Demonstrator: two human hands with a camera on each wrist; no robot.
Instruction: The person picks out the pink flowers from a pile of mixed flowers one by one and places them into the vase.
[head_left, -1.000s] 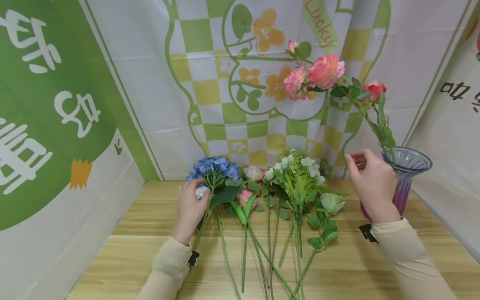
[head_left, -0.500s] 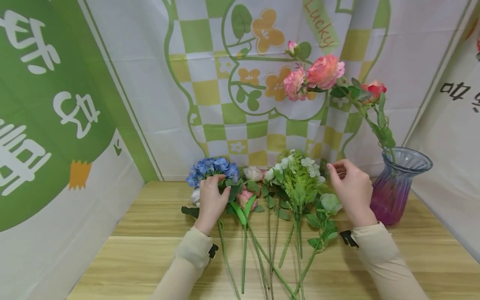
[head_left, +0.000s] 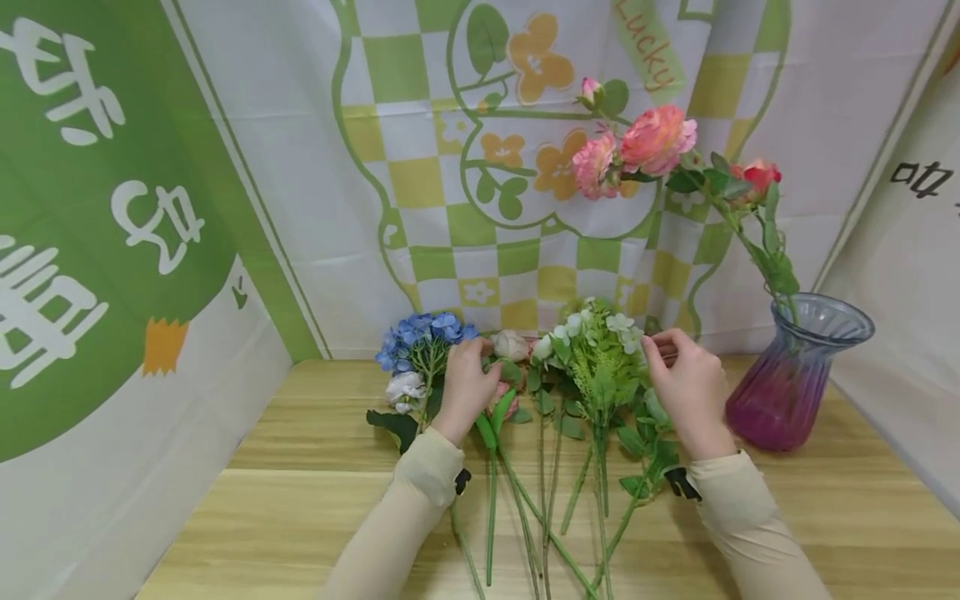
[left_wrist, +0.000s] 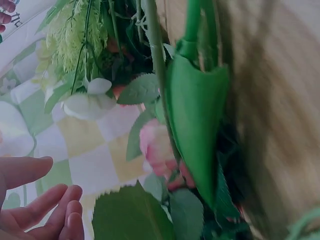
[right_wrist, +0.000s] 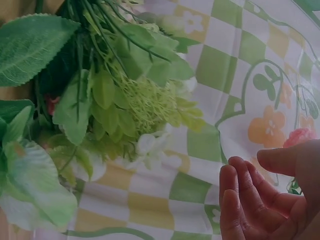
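Backed at the far edge of the wood-grained desk [head_left: 285, 500] by creased, green-and-yellow checked cloth [head_left: 517, 218]; closed in past the left edge by a green-and-white hanging [head_left: 105, 242].

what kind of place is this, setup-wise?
Probably a small indoor booth or staged work corner, though I can't tell what building it's in. Signs: printed cloth backdrop behind the wood-grain table, more printed panels at both sides, and loose flowers laid out beside a glass vase.

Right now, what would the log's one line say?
left fingers: empty, near blue hydrangea | right fingers: empty, near white-flowered greenery | purple vase: holds pink-flowered stem
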